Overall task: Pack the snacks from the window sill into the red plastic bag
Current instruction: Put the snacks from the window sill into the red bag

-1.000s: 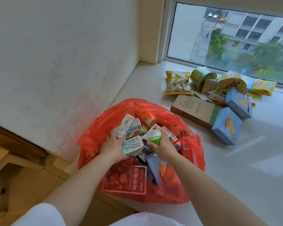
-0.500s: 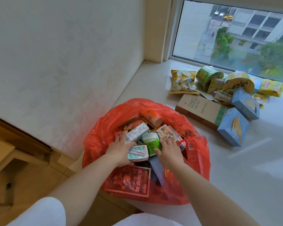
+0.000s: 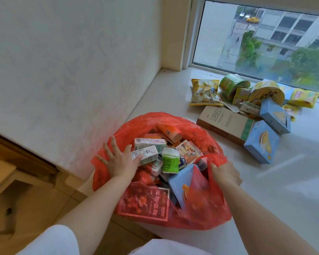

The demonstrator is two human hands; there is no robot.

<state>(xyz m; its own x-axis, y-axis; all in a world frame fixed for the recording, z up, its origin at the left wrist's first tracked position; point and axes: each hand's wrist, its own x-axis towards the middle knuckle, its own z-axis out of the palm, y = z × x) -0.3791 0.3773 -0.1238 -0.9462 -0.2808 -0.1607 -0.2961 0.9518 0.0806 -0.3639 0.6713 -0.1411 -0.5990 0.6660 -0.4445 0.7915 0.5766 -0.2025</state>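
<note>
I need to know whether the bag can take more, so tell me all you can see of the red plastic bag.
The red plastic bag is thin, translucent, crinkled film with loop handles. It sits open-mouthed on the sill's near edge by the wall, heaped to the rim with small cartons, a green-labelled tub and a blue box. A red printed packet shows through its front. The left hand lies spread over the cartons at its left rim; the right hand grips its right handle.

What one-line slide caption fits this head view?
Left hand spread over cartons in the red plastic bag; right hand grips its handle.
</note>
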